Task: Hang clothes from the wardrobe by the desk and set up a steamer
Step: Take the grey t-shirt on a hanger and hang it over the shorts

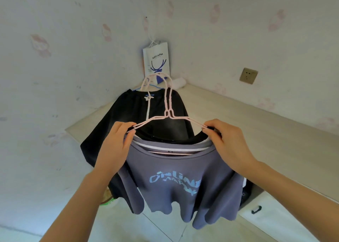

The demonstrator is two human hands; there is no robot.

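The grey T-shirt (pixel 176 183) hangs on the pink hanger (pixel 169 117) right in front of me, its printed chest facing me and its hem falling toward the floor. The hanger's shoulder bar runs left to right between my hands, and its long hooked neck rises away from me toward the corner of the room. My left hand (pixel 117 142) pinches the left end of the bar together with the shirt's collar, fingers closed tight; my right hand (pixel 225 142) does the same at the right end, thumb and fingertips shut on wire and fabric. Both hands sit level and equally near, so neither leads. Just behind the shirt a black garment (pixel 146 117) hangs on another hanger, whose hook I cannot trace to its support. Beyond it a white paper bag (pixel 156 60) hangs on the wall by a string, and the pale desk top (pixel 256 124) runs off to my right under a wall socket (pixel 248 76). I judge the next move is forward and up, carrying the hook to whatever holds the black piece.
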